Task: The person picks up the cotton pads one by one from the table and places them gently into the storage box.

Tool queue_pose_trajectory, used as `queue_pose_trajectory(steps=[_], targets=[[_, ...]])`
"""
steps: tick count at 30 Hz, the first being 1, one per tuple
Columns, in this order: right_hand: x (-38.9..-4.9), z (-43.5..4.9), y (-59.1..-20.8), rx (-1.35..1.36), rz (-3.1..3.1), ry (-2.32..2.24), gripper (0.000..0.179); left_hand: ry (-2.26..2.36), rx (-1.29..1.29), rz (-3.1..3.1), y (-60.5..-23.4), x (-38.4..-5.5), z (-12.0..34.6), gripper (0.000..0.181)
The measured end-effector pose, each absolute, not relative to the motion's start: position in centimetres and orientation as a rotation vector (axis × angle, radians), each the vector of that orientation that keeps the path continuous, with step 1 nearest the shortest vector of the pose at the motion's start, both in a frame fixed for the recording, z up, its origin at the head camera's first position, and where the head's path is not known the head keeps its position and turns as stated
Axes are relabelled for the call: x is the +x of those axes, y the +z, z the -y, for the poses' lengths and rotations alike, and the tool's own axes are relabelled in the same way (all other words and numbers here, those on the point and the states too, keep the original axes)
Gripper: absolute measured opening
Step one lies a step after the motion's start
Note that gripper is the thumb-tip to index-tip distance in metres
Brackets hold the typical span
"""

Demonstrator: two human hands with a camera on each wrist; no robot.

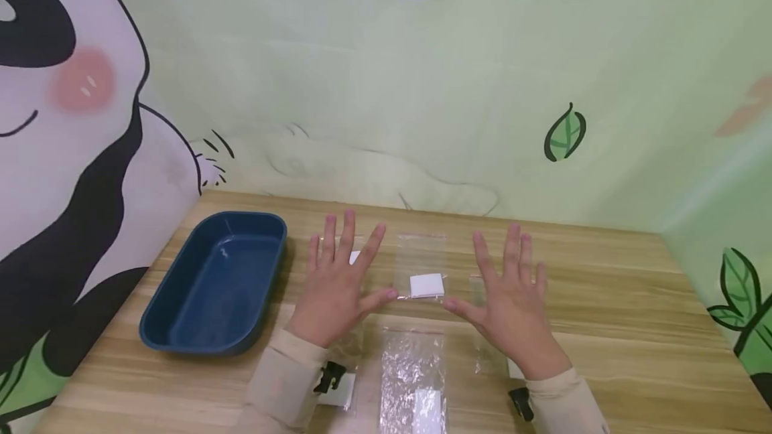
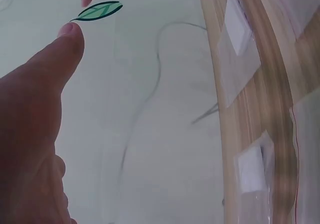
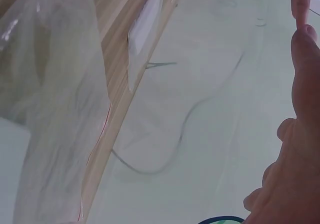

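Both hands hover over the table with fingers spread and nothing held. The left hand (image 1: 334, 293) is above clear plastic bags at the left, hiding parts of them; a white card (image 1: 339, 390) shows below its wrist. My right hand (image 1: 512, 313) covers much of another clear bag (image 1: 485, 347). Between the thumbs lies a clear zip bag (image 1: 422, 253) with a white card (image 1: 427, 285) at its lower end. Nearer the front edge is a crinkled clear bag (image 1: 401, 367) with a white card (image 1: 427, 410) in it. Bags with white cards also appear in both wrist views.
A dark blue rectangular tub (image 1: 153, 327) stands on the wooden table (image 1: 615, 327), left of the left hand. Behind the table hangs a pale green backdrop (image 1: 338, 72) printed with a panda and leaves.
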State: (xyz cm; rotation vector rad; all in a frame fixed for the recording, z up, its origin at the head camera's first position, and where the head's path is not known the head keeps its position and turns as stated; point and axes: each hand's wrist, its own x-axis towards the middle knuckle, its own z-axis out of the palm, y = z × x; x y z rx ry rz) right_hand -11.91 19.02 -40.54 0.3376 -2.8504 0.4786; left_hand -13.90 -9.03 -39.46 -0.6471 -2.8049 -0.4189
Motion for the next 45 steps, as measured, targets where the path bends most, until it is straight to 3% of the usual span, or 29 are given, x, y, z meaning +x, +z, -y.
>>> queue_pose_trajectory(steps=[19,31,38,45], targets=[[-8.4,-23.0,-40.1,0.227,2.842,0.639,0.099,-0.428,-0.484,2.788,-39.4,-11.0,17.4,0.094],[-6.8,-26.7,-42.5,0.019,2.985,0.78,0.063,-0.555,-0.249,2.844,-41.0,-9.3,26.8,0.101],[-6.5,-28.3,-44.1,-0.092,3.067,0.853,0.06,-0.669,-0.038,3.0,-43.5,-8.9,32.5,0.108],[-6.7,-28.1,-45.0,-0.201,3.056,0.979,0.058,-0.915,-0.016,3.128,-44.9,-9.4,35.0,0.106]])
